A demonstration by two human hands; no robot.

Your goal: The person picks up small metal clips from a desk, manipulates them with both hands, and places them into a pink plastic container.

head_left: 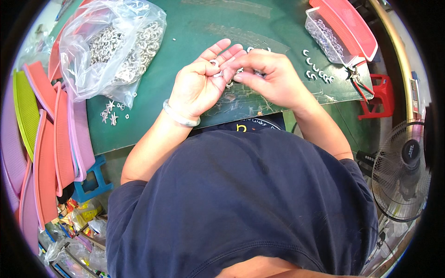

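Between the two hands, above the near edge of the dark green counter (185,102), sits a small white C-shaped plastic clip (214,62). The left hand (199,85) lies palm up with its fingers spread open, the thumb pressing the clip against the base of the fingers, so its grip is closed on that one piece. A pale, smooth bangle (180,118) circles the left wrist. The right hand (269,76) is turned palm down, its fingertips bunched together just beside the left palm; it seems to pinch another tiny pale part, though the fingers hide it too well to be sure.

Just right of the hands, a loose row of the same white C-shaped clips (317,73) lies on the counter. Beyond them stands a clear rectangular plastic box (324,37) filled with small silvery pieces, with a flat red plastic lid (347,25) leaning at its far side. Red-handled pliers (359,81) rest near the counter's right edge.

To the left, a large clear plastic bag (116,44) bulges with silvery metal fittings, and a few small star-shaped metal pieces (110,113) are scattered below it. Stacked pink, orange and lime plastic trays (46,139) lean along the far left. A standing electric fan (402,169) is at the lower right.
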